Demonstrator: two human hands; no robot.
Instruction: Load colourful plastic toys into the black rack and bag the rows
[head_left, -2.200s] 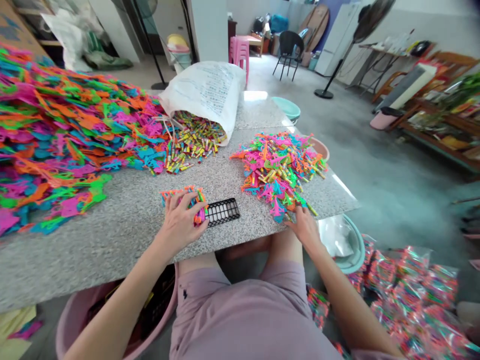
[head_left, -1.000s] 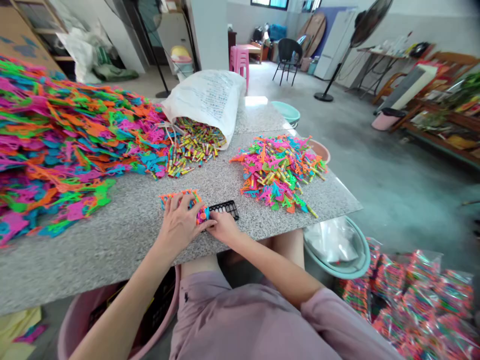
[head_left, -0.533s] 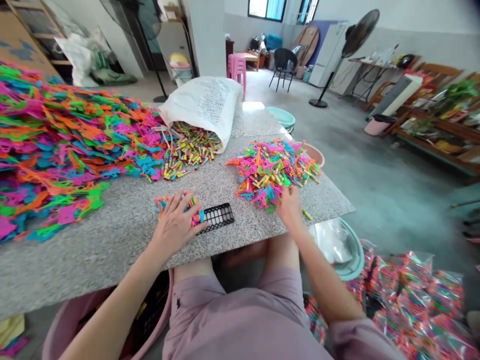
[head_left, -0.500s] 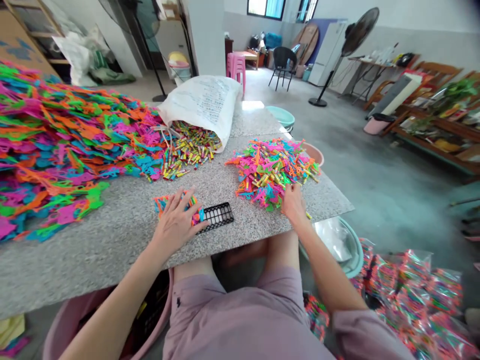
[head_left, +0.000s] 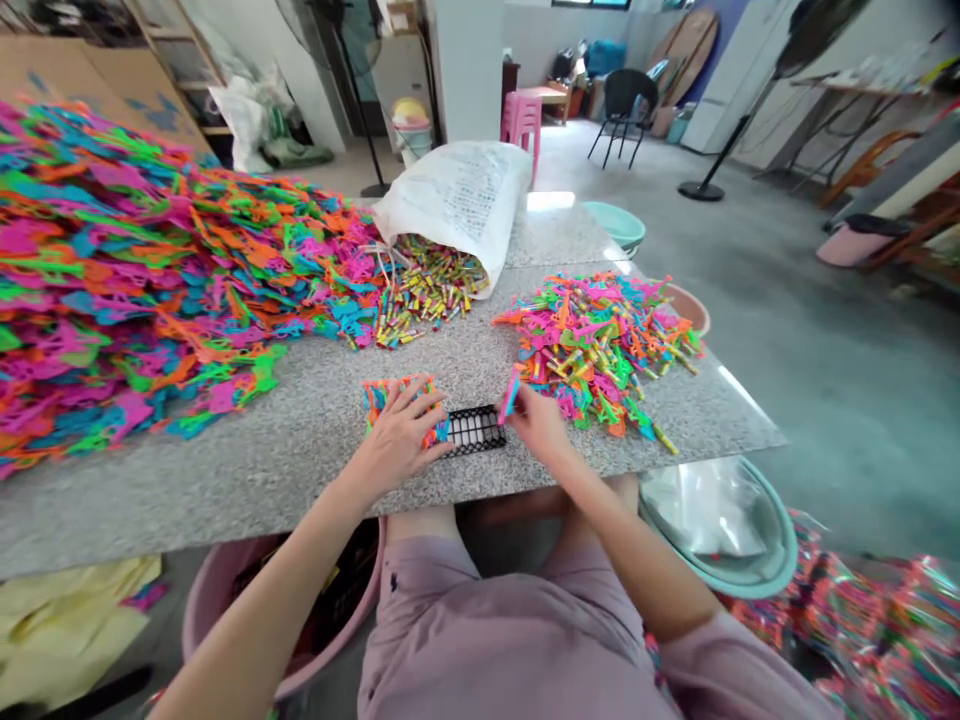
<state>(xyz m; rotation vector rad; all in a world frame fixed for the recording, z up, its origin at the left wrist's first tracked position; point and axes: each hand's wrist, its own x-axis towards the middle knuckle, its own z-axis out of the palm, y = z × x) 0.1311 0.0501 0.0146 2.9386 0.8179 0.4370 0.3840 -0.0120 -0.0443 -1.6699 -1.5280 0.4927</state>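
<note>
A black grid rack (head_left: 480,432) lies on the speckled stone table, with its right part bare. Upright colourful plastic pieces (head_left: 373,398) fill the rack's left part. My left hand (head_left: 397,432) rests over these pieces, fingers spread, the thumb along the rack's near edge. At the rack's right end, my right hand (head_left: 541,425) pinches a few flat plastic pieces (head_left: 509,397), pink and blue; their exact shape is too small to tell. Just beyond it spreads a pile of plastic toy pieces (head_left: 592,335) mixed with yellow printed tubes.
A large heap of colourful plastic pieces (head_left: 150,290) covers the table's left. A white sack (head_left: 465,200) spills small printed tubes (head_left: 427,285). Below the table stand a pink tub (head_left: 199,610) and a green basin (head_left: 784,560) with clear bags. Filled bags (head_left: 844,605) lie on the floor, right.
My right hand has come left from the pile to the rack's right end, now with pink and blue pieces in its fingers. My left hand stays on the rack. The view has turned left.
</note>
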